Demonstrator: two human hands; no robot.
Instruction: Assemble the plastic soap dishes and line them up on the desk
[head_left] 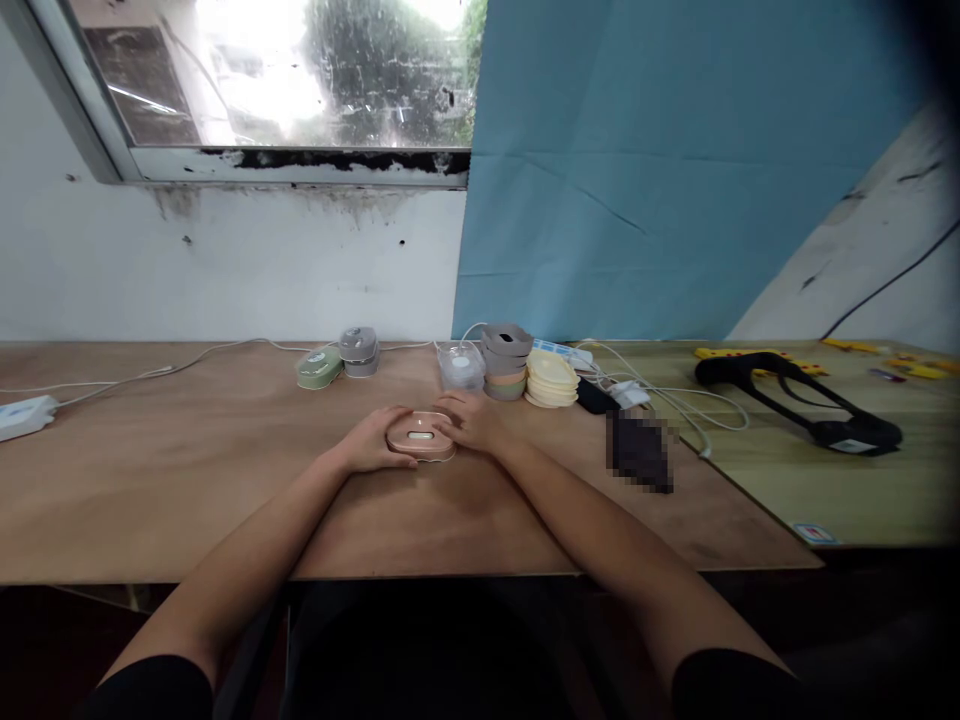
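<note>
Standing here, I see the person's left hand (375, 440) curled around one end of a pink oval container (421, 436), thumb at the near edge and fingers at the far edge, while the right hand (471, 422) covers the other end, fingers along the back corner and thumb on the top. The grip is closed on the container from both sides, though I cannot tell how hard it presses. The container lies near the middle of the tabletop (225, 480), in front of the other pieces. If one hand bore down harder than the other, I'd expect it to tip or skid, as its glossy skin looks slippery. Should the right hand jerk backward, its knuckles could catch the stacked grey bowls (506, 345) or the clear plastic lids (461, 366) just behind. The pile of cream lids (552, 380) looks slightly uneven, so a knock might slide it. Farther right, loose white cables (694, 408) could snag a sweeping forearm.
</note>
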